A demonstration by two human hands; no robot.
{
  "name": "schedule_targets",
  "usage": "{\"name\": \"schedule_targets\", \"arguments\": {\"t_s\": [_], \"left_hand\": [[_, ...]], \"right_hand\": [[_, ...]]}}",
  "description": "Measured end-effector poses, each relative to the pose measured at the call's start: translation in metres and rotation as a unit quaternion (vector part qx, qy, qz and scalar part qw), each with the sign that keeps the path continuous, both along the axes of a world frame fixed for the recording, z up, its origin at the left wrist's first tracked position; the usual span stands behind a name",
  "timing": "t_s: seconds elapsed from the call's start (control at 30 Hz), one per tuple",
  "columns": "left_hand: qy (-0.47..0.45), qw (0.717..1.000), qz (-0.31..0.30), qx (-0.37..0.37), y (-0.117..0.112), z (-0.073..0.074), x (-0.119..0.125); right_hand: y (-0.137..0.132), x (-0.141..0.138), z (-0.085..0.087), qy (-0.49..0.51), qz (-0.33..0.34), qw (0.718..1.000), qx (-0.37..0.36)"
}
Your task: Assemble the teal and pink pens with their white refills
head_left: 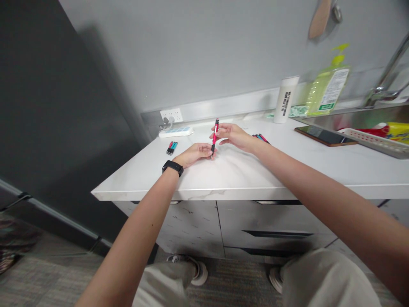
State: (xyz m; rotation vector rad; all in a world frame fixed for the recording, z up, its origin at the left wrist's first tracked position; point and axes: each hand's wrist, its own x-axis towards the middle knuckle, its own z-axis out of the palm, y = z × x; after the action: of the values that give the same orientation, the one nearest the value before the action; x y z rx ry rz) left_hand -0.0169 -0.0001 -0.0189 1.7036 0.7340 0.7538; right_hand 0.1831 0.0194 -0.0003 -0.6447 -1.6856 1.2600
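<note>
Both hands hold one red pen [215,135] upright over the white counter [243,170]. My right hand [231,134] grips its upper part with closed fingers. My left hand [194,153], with a black band on the wrist, pinches the pen's dark lower end close to the counter. A small group of pens [171,148], red and blue among them, lies on the counter to the left of my left hand. More coloured pens [261,137] lie just behind my right wrist, partly hidden by it.
At the back stand a white cylinder bottle [286,100] and a yellow-green pump bottle [329,85]. A phone [325,135] lies at the right beside a sink with a white tray [372,140]. A white power strip [175,131] sits by a wall socket.
</note>
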Motion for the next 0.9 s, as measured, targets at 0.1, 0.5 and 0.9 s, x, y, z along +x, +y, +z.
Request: {"name": "schedule_targets", "arguments": {"t_s": [0.1, 0.5, 0.9], "left_hand": [[0.002, 1.0, 0.0, 0.003, -0.0022, 0.0015, 0.0011], [0.003, 1.0, 0.009, 0.003, -0.0029, 0.0018, 0.0016], [-0.008, 1.0, 0.001, 0.003, 0.0036, -0.0019, -0.0019]], "right_hand": [[0.0023, -0.0011, -0.001, -0.002, -0.016, 1.0, 0.001], [-0.0031, -0.0018, 0.0001, -0.026, -0.019, 0.999, 0.011], [-0.0041, -0.0019, 0.0006, -0.037, -0.043, 0.998, 0.025]]}}
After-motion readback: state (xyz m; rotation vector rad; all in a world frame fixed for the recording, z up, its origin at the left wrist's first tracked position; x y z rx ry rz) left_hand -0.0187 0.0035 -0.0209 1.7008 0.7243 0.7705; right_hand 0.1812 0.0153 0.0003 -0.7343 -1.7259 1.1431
